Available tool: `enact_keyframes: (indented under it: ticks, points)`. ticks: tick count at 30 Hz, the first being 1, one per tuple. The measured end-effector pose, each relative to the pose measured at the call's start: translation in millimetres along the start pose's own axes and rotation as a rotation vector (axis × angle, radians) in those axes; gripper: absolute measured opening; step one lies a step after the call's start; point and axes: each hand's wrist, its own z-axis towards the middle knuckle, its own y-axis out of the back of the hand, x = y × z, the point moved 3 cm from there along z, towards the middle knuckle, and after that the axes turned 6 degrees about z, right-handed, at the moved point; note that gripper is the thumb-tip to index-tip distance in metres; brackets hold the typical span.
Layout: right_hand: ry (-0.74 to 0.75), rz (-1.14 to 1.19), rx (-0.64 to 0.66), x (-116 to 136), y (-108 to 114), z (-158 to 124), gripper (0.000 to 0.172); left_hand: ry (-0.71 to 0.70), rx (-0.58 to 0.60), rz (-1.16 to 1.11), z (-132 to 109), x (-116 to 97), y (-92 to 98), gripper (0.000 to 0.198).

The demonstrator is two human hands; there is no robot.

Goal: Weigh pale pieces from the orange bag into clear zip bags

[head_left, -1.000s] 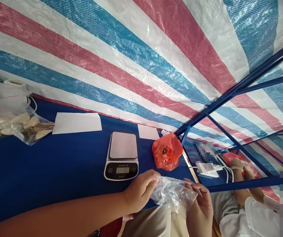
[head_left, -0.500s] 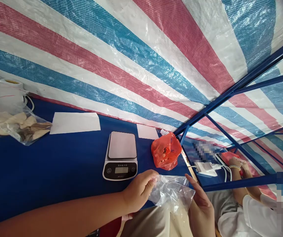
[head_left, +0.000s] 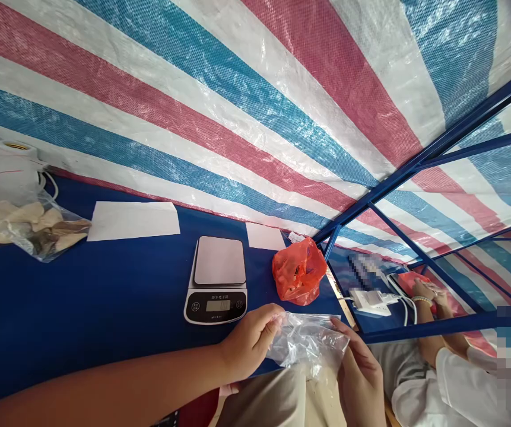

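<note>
A clear plastic bag (head_left: 306, 343) stretches between my two hands over my lap, at the table's front edge. Its left edge is pinched between the thumb and fingers of my left hand (head_left: 253, 341). My right hand (head_left: 359, 365) closes on the bag's right side, with the fingers partly hidden behind the film. Just beyond my left hand stands a kitchen scale (head_left: 219, 261) with a black display panel; its digits are too faint to read. A red plastic bag (head_left: 300, 273), its top open, sits on the table beyond the clear bag, with small pieces inside.
A clear bag of pale slices (head_left: 37, 228) lies far left, beside a white paper sheet (head_left: 133, 221). Another paper (head_left: 264, 236) lies behind the scale. Blue metal bars (head_left: 375, 193) rise at the right. Past them are a power strip (head_left: 371, 301) and another person's hands (head_left: 428, 290).
My right hand has shifted slightly left, its fingers drawing in closer against the bag's edge. My left hand keeps its pinch. The view has moved very little.
</note>
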Motion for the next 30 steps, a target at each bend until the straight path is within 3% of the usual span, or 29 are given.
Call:
enact_keyframes:
  ticks: [3, 6, 10, 14, 24, 28, 30]
  points:
    - [0.044, 0.085, -0.069, 3.2, -4.6, -0.9, 0.056, 0.024, 0.001, -0.011, 0.4, -0.4, 0.4, 0.046]
    - [-0.04, 0.192, -0.035, 1.9, -14.3, -3.1, 0.067, 0.041, -0.006, -0.032, 1.6, -2.3, 1.6, 0.046]
    - [-0.214, 0.177, 0.107, -10.6, -21.7, -2.8, 0.056, 0.05, -0.012, -0.066, 3.2, -5.2, 2.4, 0.047]
    - [-0.162, 0.134, 0.162, -16.6, -20.8, 3.9, 0.043, 0.095, -0.029, -0.128, 5.6, -3.6, 1.1, 0.05]
    - [-0.167, -0.047, 0.013, -19.8, -12.2, 11.6, 0.053, 0.271, -0.093, -0.259, 10.8, 15.4, -4.6, 0.057]
    - [-0.247, 0.103, 0.097, -21.7, -22.0, 4.9, 0.062, 0.284, -0.09, -0.274, 11.2, 17.3, -5.1, 0.058]
    - [-0.22, 0.181, 0.124, -18.8, -28.9, 0.3, 0.058, 0.28, -0.082, -0.279, 11.2, 17.7, -5.6, 0.057]
